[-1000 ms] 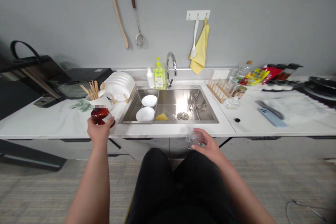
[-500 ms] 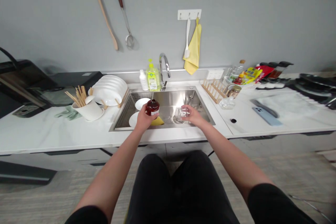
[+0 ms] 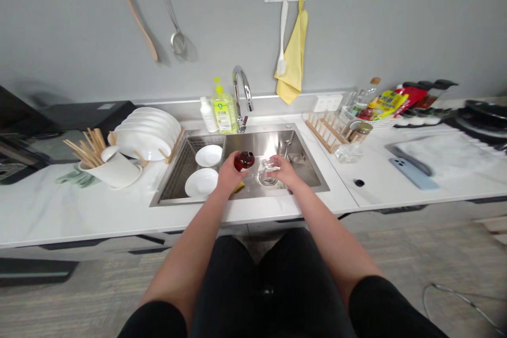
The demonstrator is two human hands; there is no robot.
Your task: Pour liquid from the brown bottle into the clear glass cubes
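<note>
My left hand (image 3: 229, 174) is wrapped round a dark red-brown bottle (image 3: 244, 160), uncapped and tilted to the right over the sink (image 3: 253, 140). Close by on the right, my right hand (image 3: 283, 170) grips a small clear glass (image 3: 269, 165) above the drain. Its mouth lies near the bottle's neck; whether any liquid flows between them is too small to tell. A yellow sponge or cloth (image 3: 238, 187) shows partly beneath my left hand. Two white bowls, a nearer bowl (image 3: 200, 182) and a farther bowl (image 3: 209, 155), sit in the sink's left side.
Behind the sink stand a faucet (image 3: 242, 90), a green soap bottle (image 3: 224, 111) and a white bottle (image 3: 208, 115). White plates (image 3: 146, 132) and a chopstick holder (image 3: 113, 169) are on the left. A wooden rack (image 3: 324, 131), a black cap (image 3: 359, 182) and a phone (image 3: 413, 173) lie to the right.
My left hand has brought the bottle rightward towards the glass and tipped its neck over. The glass has tilted too. The camera view has shifted down and closer.
</note>
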